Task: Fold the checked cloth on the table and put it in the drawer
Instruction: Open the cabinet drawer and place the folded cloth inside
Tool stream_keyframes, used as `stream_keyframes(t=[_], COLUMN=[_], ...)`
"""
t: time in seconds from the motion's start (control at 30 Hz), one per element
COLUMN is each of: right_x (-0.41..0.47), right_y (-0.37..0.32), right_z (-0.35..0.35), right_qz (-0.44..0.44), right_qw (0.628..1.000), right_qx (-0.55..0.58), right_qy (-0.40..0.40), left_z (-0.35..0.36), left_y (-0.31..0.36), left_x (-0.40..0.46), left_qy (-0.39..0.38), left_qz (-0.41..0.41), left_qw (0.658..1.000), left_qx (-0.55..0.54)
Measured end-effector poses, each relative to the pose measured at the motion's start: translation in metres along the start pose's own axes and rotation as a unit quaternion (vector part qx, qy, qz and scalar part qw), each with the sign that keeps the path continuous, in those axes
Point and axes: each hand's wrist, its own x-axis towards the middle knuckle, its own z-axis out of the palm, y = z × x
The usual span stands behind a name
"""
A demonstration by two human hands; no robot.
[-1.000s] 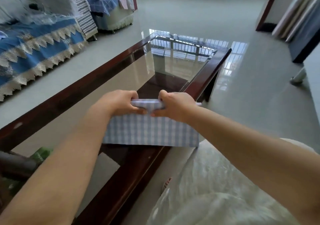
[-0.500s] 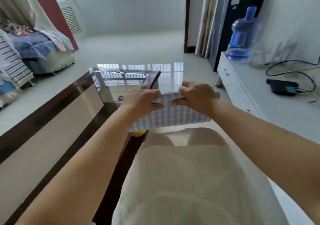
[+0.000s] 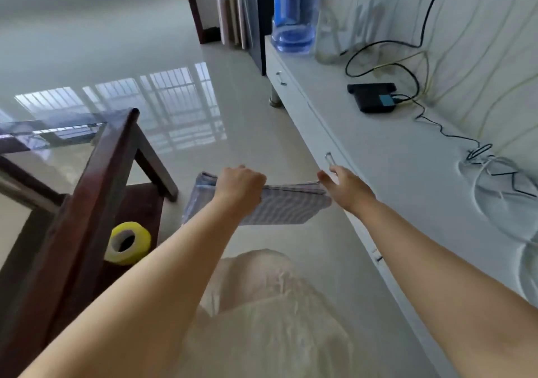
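1. Left hand point(image 3: 240, 186): fingers curled round the top edge of the folded cloth point(image 3: 279, 207), gripping it near its middle.
2. Right hand point(image 3: 348, 186): fingers loosely spread and holding nothing, stretched toward the handle point(image 3: 329, 158) of the nearest drawer point(image 3: 321, 141); the fingertips lie just short of the handle, the thumb near the cloth's right corner. Whether the thumb touches the cloth cannot be told.
3. Cloth: blue-and-white check, folded into a flat wad of several layers, held in the air above the floor point(image 3: 256, 109), between the table and the cabinet, its loose part hanging below the left hand.
4. Drawer: closed, set in the front of a long white cabinet point(image 3: 407, 179) on the right; a second handle point(image 3: 281, 78) shows farther along.
5. Cabinet top: a black box point(image 3: 372, 96) with cables point(image 3: 407, 57) plugged in, a coil of white cord point(image 3: 500, 191) nearer the viewer, a blue water jug point(image 3: 294, 10) at the far end.
6. Table point(image 3: 96, 179): dark wood frame with a glass tabletop, on the left; a yellow tape roll point(image 3: 128, 243) lies on its lower shelf.
7. Floor: pale glossy tile reflecting a barred window.
8. Person: pale garment over the knees at the bottom of the view.
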Motion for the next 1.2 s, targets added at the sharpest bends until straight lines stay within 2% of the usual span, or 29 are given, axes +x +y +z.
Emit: stream_keyframes(t=[0.07,0.27,0.37,0.47,0.6,0.87,1.03,1.13,1.2], right_x=[0.022,0.072,0.091,0.112,0.124,0.104,0.096,0.094,0.092], right_y=[0.031,0.04,0.033,0.016,-0.008,-0.072,-0.111,-0.118,-0.12], right_z=[0.007,0.043,0.056,0.056,0.055,0.096,0.121,0.128,0.127], right_qz=[0.052,0.081,0.103,0.165,0.234,0.191,0.24,0.272,0.258], right_qw=[0.999,0.995,0.99,0.98,0.971,0.972,0.951,0.944,0.95], right_qx=[-0.011,-0.031,-0.084,-0.105,-0.052,0.106,0.171,0.174,0.163], right_qy=[-0.007,-0.059,-0.049,-0.024,-0.023,-0.09,-0.089,-0.065,-0.07], left_z=[0.019,0.053,0.061,0.065,0.068,0.057,0.056,0.055,0.054], left_y=[0.002,-0.005,-0.018,-0.031,-0.047,-0.084,-0.117,-0.128,-0.133], left_x=[0.015,0.029,0.026,0.02,0.016,0.012,0.006,0.004,0.002], left_qy=[0.006,0.023,0.024,0.026,0.004,-0.031,-0.052,-0.064,-0.067], left_qz=[0.001,-0.025,-0.032,-0.044,-0.076,-0.181,-0.265,-0.296,-0.308], left_qw=[1.0,0.999,0.999,0.999,0.997,0.983,0.962,0.951,0.946], left_qx=[0.013,0.004,-0.015,-0.018,-0.01,-0.031,-0.048,-0.062,-0.072])
